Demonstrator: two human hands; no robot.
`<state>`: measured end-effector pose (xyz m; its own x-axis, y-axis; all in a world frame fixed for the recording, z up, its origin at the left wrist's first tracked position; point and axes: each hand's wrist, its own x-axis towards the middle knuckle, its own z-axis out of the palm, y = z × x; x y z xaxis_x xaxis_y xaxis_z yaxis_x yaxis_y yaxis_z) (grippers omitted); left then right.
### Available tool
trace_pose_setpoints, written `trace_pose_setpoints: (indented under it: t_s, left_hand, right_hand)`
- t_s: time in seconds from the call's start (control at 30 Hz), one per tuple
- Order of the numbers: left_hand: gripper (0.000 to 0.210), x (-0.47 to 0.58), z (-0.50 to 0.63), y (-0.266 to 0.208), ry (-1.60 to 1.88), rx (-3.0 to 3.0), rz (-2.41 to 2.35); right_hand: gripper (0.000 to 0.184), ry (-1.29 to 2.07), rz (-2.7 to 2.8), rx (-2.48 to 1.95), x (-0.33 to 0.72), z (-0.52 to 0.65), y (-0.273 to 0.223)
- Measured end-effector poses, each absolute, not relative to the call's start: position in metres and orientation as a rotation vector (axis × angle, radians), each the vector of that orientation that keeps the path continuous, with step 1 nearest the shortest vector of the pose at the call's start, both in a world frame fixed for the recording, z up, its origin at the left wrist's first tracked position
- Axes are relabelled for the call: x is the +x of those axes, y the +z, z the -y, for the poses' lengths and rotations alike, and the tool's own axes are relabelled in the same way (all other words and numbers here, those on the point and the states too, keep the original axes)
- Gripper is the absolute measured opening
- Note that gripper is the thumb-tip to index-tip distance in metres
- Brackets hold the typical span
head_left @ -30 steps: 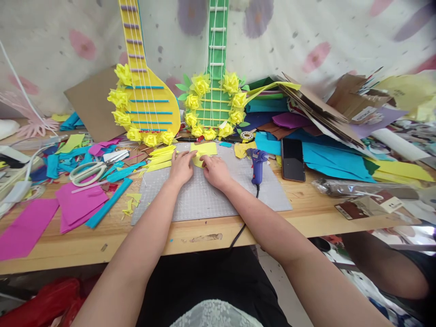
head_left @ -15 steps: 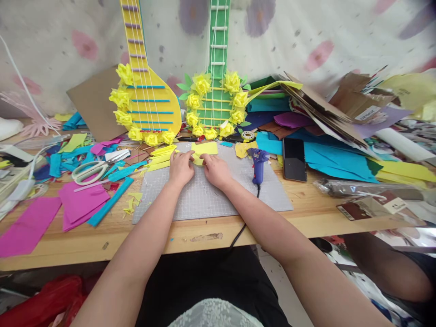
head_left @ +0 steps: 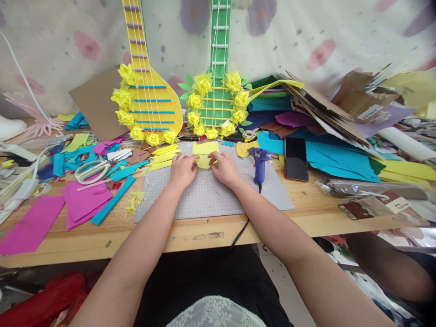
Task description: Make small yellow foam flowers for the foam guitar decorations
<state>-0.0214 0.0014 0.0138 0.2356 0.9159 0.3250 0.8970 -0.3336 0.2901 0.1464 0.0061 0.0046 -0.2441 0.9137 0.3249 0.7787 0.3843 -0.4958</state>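
Over the grey cutting mat (head_left: 211, 200), a small rounded piece of yellow crepe paper (head_left: 204, 162) spans the gap between my hands. My left hand (head_left: 184, 171) has its fingers curled on the paper's left edge. The opposite edge is pinched by my right hand (head_left: 223, 168), and part of its grip is hidden behind the fingers. Just beyond lies a flat yellow paper rectangle (head_left: 205, 147). Yellow paper strips (head_left: 162, 157) sit beside my left hand, and a blue glue gun (head_left: 260, 164) stands to the right of my right hand.
A yellow paper instrument (head_left: 160, 100) and a green one (head_left: 218, 106), both trimmed with yellow flowers, lean at the back. Scissors (head_left: 91, 171) and magenta sheets (head_left: 86, 200) lie left. A phone (head_left: 295, 159) rests right, near blue paper (head_left: 340, 159). Another person's limb (head_left: 388, 268) shows lower right.
My hands have drawn slightly apart and to the right, so more of the small yellow piece shows between them. The yellow rectangle behind is less covered. The view has shifted slightly.
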Motion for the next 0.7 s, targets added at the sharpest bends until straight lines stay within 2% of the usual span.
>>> trace_pose_setpoints:
  t_s: [0.27, 0.4, 0.7]
  left_hand:
    - [0.037, -0.0217, 0.0023, 0.0169, 0.627, 2.425, -1.807]
    - [0.037, -0.0198, 0.0030, 0.0154, 0.714, 2.357, -1.786]
    - [0.032, -0.0148, -0.0013, 0.0104, 0.771, 2.074, -1.863]
  right_hand:
    - [0.032, 0.497, 1.955, -1.517, 0.1468, -0.0077, 0.0004]
    - [0.027, 0.599, 1.886, -1.530, 0.1470, -0.0072, 0.0030]
    - [0.018, 0.650, 1.767, -1.618, 0.1394, -0.0111, 0.0001]
